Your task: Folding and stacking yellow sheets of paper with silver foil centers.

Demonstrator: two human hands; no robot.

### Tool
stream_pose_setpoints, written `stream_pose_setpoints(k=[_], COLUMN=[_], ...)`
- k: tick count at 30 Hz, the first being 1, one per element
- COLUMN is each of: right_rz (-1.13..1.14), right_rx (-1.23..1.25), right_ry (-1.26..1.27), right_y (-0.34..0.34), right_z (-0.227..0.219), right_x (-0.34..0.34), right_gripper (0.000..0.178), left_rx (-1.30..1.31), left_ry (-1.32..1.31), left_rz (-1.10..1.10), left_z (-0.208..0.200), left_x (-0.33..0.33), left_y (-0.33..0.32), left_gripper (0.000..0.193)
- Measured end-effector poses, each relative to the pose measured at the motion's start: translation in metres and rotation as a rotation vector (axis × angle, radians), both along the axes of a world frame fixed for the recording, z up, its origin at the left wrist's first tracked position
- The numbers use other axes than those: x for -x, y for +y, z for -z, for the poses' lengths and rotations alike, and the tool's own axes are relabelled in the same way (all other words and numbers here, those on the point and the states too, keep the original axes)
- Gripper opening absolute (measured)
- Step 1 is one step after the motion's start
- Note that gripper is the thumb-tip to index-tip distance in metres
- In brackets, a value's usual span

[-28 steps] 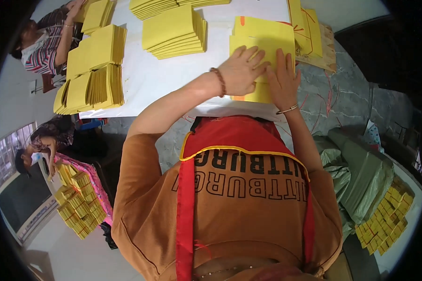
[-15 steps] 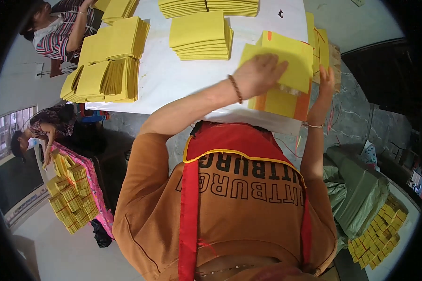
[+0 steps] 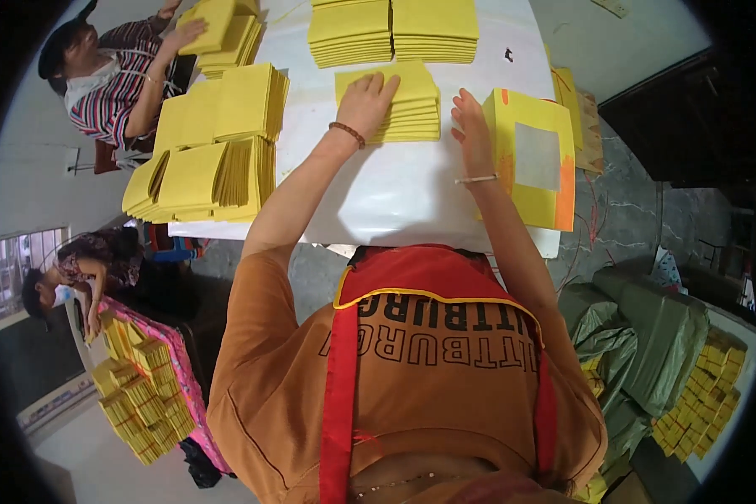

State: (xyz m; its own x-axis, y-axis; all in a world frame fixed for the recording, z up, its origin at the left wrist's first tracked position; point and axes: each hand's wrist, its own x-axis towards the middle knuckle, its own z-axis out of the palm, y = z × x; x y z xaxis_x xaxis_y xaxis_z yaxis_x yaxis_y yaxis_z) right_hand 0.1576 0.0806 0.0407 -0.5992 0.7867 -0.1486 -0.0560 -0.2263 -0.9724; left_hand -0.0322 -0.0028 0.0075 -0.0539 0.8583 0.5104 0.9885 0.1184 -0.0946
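The person's left hand (image 3: 365, 105) lies over a fanned yellow paper stack (image 3: 413, 111), twelve o'clock on the white table (image 3: 370, 206); whether its fingers pinch anything, I can't tell. The right hand (image 3: 470, 134), loosely spread, is beside the pale-windowed yellow piece (image 3: 525, 202) toward one o'clock. Yellow piles (image 3: 197, 172) sit at eleven.

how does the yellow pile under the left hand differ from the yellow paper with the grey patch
The yellow pile looks plain on top, while the yellow paper has a grey patch and orange markings. The pile is wider than it is deep; the paper is deeper than wide. The left hand is on the pile, while the right hand is beside the paper. Both lie on the white table.
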Motion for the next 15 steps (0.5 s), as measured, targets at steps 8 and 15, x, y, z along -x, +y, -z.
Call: stream_pose_setpoints(k=[8,15], right_rz=[-0.079,0.065], right_rx=[0.027,-0.020], right_ry=[-0.102,-0.246], right_y=[0.046,0.018], right_z=[0.071,0.097], right_x=[0.078,0.071], right_gripper=[0.069,0.067], left_rx=[0.455,-0.257], left_ry=[-0.289,-1.558], left_rz=[0.055,-0.348], left_z=[-0.010,0.079], left_x=[0.002,0.013], left_y=[-0.001,-0.034], left_gripper=[0.062,0.091])
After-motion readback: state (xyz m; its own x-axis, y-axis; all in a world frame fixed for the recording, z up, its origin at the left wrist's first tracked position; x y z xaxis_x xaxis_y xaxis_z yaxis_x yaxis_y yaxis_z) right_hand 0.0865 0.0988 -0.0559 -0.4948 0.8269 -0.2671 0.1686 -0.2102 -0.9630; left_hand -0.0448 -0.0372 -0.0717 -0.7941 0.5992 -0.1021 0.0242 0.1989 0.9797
